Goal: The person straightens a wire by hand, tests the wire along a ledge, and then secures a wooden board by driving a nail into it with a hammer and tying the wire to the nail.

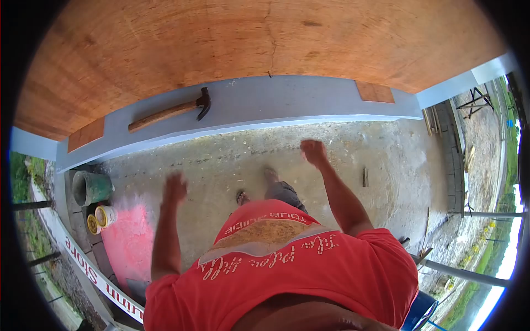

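Observation:
My left hand (175, 188) hangs in the air over the concrete floor, smeared by motion, so its fingers cannot be made out. My right hand (314, 152) is raised further forward, just short of the blue-grey ledge. Its fingers look curled in, and the inside of the hand is hidden. On the ledge (298, 99) lies a claw hammer (171, 114) with a wooden handle, its dark head toward the middle. Neither hand touches it. Above the ledge stands a large plywood panel (221, 44).
Lower left are a green bucket (98, 187), two small pails (105, 215) beside each other and a pink patch (130, 243) on the floor. A lettered sign board (94, 270) runs along the left edge. A small stick (365, 177) lies on the concrete floor (381, 149).

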A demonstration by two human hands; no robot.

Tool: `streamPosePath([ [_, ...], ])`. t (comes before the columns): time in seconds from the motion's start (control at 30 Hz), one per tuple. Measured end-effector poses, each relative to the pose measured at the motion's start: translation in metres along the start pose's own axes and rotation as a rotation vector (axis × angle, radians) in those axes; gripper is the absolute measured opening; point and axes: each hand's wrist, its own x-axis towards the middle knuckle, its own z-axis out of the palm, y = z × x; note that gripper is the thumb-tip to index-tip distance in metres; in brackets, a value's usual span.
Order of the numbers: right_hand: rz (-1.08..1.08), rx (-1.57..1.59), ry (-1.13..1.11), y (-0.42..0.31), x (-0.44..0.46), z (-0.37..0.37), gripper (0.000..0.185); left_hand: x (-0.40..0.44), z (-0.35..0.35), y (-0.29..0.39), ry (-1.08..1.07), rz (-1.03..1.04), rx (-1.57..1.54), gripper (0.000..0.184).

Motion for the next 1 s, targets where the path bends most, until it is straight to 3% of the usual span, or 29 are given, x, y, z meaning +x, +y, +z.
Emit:
streamPosePath([
  [0.03,0.323,0.309,-0.075,-0.022,0.022,-0.011,0.026,0.042,-0.07,0.02,-0.091,0.007,-0.115,0.056],
  [0.07,0.279,0.646,0.031,-0.026,0.047,-0.006,0.022,0.078,-0.108,0.03,0.0,0.022,-0.129,0.062],
  [0.1,0.376,0.958,0.104,-0.075,0.057,-0.028,0.02,0.099,-0.127,0.036,0.093,0.036,-0.14,0.068],
  [0.17,-0.292,0.571,0.128,-0.017,0.119,-0.013,0.013,0.129,-0.094,0.019,0.201,0.038,0.096,0.073],
  [0.2,-0.319,0.514,0.298,-0.043,0.145,-0.034,0.017,0.169,-0.094,0.017,0.331,0.022,0.205,0.076],
  [0.3,-0.614,0.192,0.695,-0.156,0.169,-0.133,0.03,0.181,-0.119,0.029,0.061,-0.053,0.09,0.08],
  [0.47,-1.017,-0.216,1.168,-0.327,0.157,-0.329,0.035,0.201,-0.11,0.022,0.162,-0.075,0.014,0.067],
  [0.6,-1.098,-0.452,1.312,-0.42,0.185,-0.449,0.049,0.212,-0.116,0.019,0.124,-0.041,0.011,0.053],
  [0.73,-0.841,-0.655,1.346,-0.499,0.179,-0.507,0.06,0.192,-0.133,0.026,0.168,0.033,0.024,0.047],
  [0.9,-0.712,-0.719,1.393,-0.557,0.188,-0.533,0.065,0.092,-0.183,0.078,0.118,-0.208,-0.13,0.041],
  [1.0,-0.728,-0.684,1.37,-0.573,0.197,-0.541,0.065,0.014,-0.131,0.089,0.206,-0.384,-0.388,0.04],
])
